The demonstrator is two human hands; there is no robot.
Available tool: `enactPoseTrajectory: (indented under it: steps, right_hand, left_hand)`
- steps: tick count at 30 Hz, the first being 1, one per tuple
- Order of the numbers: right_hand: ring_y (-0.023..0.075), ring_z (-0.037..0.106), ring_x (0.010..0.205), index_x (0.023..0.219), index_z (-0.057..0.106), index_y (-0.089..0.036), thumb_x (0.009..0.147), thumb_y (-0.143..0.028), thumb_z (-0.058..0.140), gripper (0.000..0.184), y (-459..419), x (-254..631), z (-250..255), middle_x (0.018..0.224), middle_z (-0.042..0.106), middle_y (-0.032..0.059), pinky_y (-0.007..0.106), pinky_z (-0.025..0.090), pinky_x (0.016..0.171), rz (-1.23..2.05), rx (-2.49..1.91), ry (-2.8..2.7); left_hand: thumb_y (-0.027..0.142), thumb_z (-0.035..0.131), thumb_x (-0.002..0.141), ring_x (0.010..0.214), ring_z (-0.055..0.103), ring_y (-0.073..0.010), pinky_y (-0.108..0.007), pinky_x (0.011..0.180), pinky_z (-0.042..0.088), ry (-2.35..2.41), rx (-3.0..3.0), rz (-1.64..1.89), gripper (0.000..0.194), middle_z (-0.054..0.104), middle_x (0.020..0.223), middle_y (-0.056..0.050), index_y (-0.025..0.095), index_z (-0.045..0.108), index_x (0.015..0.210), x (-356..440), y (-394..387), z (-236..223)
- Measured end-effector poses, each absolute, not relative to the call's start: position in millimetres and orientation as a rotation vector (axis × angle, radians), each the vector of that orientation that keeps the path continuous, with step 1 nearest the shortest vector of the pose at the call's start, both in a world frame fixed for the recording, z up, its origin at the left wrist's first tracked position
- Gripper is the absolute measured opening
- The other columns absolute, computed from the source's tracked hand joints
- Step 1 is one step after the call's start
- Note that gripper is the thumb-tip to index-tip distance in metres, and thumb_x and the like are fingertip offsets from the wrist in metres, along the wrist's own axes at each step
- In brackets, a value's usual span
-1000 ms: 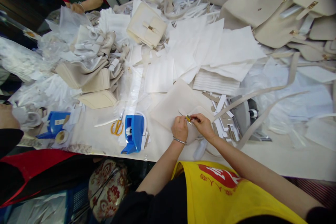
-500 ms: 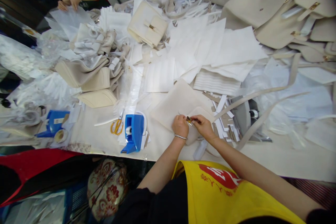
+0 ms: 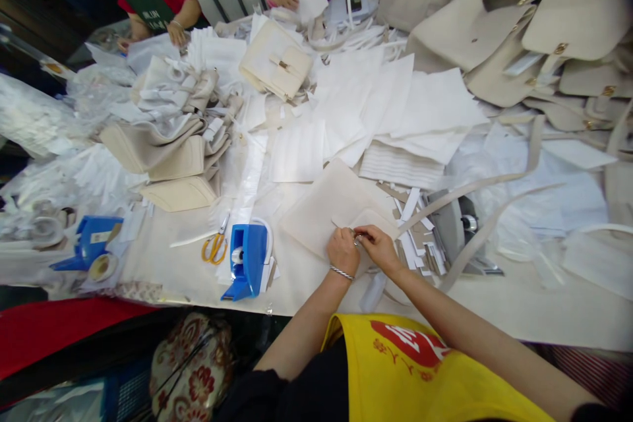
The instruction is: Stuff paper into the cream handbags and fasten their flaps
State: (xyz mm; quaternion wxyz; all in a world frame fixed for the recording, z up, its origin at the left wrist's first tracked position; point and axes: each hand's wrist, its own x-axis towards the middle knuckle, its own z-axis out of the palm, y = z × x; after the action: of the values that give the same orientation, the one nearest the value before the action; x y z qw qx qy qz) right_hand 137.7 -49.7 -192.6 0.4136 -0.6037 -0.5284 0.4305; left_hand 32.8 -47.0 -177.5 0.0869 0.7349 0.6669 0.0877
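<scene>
A beige handbag (image 3: 321, 201) lies flat on the table in front of me. Over its near part, my left hand (image 3: 343, 252) is closed, with a silver twisted bracelet at the wrist. My right hand (image 3: 380, 249) meets it from the right, fingers pinched. Between the fingertips is a small metal clasp (image 3: 355, 236), mostly covered by them, so its exact shape is hidden. A long beige strap (image 3: 459, 192) runs off to the right from beside the bag.
Left of the bag stand a blue tape dispenser (image 3: 250, 257) and orange-handled scissors (image 3: 214, 247). A grey tape dispenser (image 3: 448, 224) is at the right, by paper scraps (image 3: 413, 237). White padding sheets (image 3: 346, 95) and beige bags (image 3: 576, 23) lie beyond. Two people work across the table.
The view has shifted slightly. My hands stay together at the clasp; the right fingers have closed in nearer the left, covering more of it. The co-worker at far left has moved their hands apart.
</scene>
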Motion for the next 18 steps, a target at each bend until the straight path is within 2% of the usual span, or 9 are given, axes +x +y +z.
enactPoseTrajectory:
  steps: [4, 8, 10, 12, 14, 16, 17, 18]
  right_hand:
    - [0.0147, 0.054, 0.084, 0.088, 0.061, -0.017, 0.070, -0.017, 0.044, 0.024, -48.8, 141.3, -190.5, 0.088, 0.060, 0.0037, 0.029, 0.043, 0.079, 1.118, -1.516, -1.292]
    - [0.0158, 0.053, 0.084, 0.087, 0.061, -0.018, 0.067, -0.019, 0.047, 0.024, -46.0, 143.1, -193.2, 0.089, 0.060, 0.0041, 0.030, 0.042, 0.080, 1.253, -1.488, -1.195]
    - [0.0167, 0.053, 0.084, 0.086, 0.061, -0.020, 0.066, -0.018, 0.047, 0.024, -44.6, 141.5, -190.3, 0.088, 0.060, 0.0034, 0.032, 0.041, 0.081, 1.252, -1.487, -1.172]
    - [0.0169, 0.054, 0.081, 0.083, 0.061, -0.025, 0.065, -0.018, 0.045, 0.025, -44.3, 138.4, -181.3, 0.083, 0.061, 0.0006, 0.033, 0.042, 0.079, 1.186, -1.490, -1.185]
    - [0.0161, 0.056, 0.075, 0.078, 0.060, -0.032, 0.062, -0.018, 0.043, 0.027, -44.3, 133.7, -172.4, 0.077, 0.061, -0.0047, 0.032, 0.046, 0.073, 1.089, -1.489, -1.217]
    - [0.0154, 0.057, 0.065, 0.070, 0.059, -0.035, 0.057, -0.018, 0.041, 0.028, -41.7, 129.4, -171.6, 0.068, 0.061, -0.0090, 0.030, 0.049, 0.062, 0.957, -1.496, -1.262]
    - [0.0154, 0.057, 0.062, 0.065, 0.059, -0.033, 0.055, -0.016, 0.041, 0.027, -39.1, 128.2, -174.4, 0.064, 0.060, -0.0087, 0.029, 0.049, 0.057, 0.891, -1.502, -1.288]
    - [0.0157, 0.058, 0.064, 0.068, 0.062, -0.029, 0.055, -0.014, 0.039, 0.030, -36.1, 127.9, -177.8, 0.066, 0.061, -0.0044, 0.028, 0.049, 0.059, 0.845, -1.507, -1.301]
  left_hand:
    - [0.022, 0.034, 0.084, 0.073, 0.051, -0.0156, -0.027, 0.062, 0.040, 1.859, 2.167, 0.398, 0.016, 0.054, 0.077, -0.005, 0.017, 0.049, 0.085, 34.4, -66.5, -176.8]
    - [0.027, 0.034, 0.085, 0.078, 0.052, -0.0149, -0.026, 0.068, 0.043, 1.932, 2.046, 0.433, 0.019, 0.055, 0.082, -0.003, 0.019, 0.049, 0.090, 21.3, -66.1, -170.9]
    - [0.030, 0.034, 0.084, 0.082, 0.052, -0.0152, -0.026, 0.069, 0.044, 1.937, 2.045, 0.447, 0.021, 0.055, 0.087, -0.004, 0.020, 0.048, 0.096, 16.7, -57.4, -163.0]
    - [0.030, 0.034, 0.084, 0.080, 0.052, -0.0153, -0.027, 0.068, 0.045, 1.884, 2.095, 0.480, 0.020, 0.055, 0.086, -0.003, 0.021, 0.050, 0.093, 15.0, -49.2, -153.0]
    - [0.027, 0.035, 0.084, 0.071, 0.053, -0.0153, -0.028, 0.063, 0.046, 1.891, 2.183, 0.440, 0.019, 0.056, 0.077, -0.002, 0.021, 0.052, 0.081, 13.2, -43.9, -148.1]
    - [0.027, 0.038, 0.082, 0.068, 0.054, -0.0165, -0.030, 0.059, 0.046, 1.925, 2.253, 0.498, 0.018, 0.056, 0.074, -0.002, 0.020, 0.054, 0.077, 9.6, -38.2, -155.5]
    - [0.026, 0.040, 0.081, 0.066, 0.055, -0.0172, -0.031, 0.058, 0.047, 1.903, 2.299, 0.545, 0.017, 0.057, 0.071, -0.002, 0.020, 0.055, 0.075, 7.7, -33.8, -163.0]
    - [0.023, 0.042, 0.079, 0.065, 0.055, -0.0172, -0.031, 0.058, 0.047, 1.827, 2.347, 0.591, 0.015, 0.057, 0.070, -0.003, 0.020, 0.056, 0.077, 6.1, -28.4, -171.2]
